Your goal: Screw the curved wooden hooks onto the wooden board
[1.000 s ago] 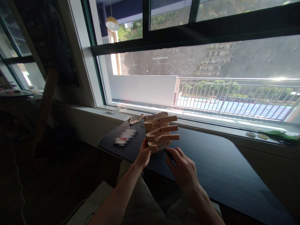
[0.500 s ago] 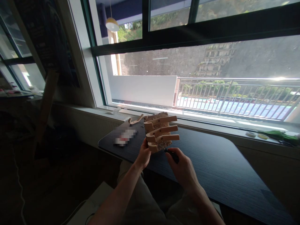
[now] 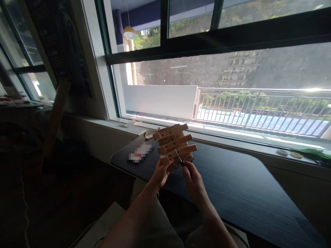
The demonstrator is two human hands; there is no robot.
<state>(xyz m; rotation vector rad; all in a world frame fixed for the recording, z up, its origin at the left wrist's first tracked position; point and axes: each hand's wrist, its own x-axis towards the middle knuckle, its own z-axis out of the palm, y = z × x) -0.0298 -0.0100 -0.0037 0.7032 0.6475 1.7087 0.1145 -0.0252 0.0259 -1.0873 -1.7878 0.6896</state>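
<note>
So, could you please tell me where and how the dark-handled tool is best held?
Probably by its dark handle, from the near right side, where the right hand holds it: the thin shaft points away, leftward over the wooden strips.

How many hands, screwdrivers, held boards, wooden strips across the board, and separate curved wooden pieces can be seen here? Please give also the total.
Hands: 2 (left hand, right hand)
Screwdriver: 1
Held board: 1
Wooden strips across it: 3
Separate curved wooden piece, partly hidden: 1
Total: 8
</note>
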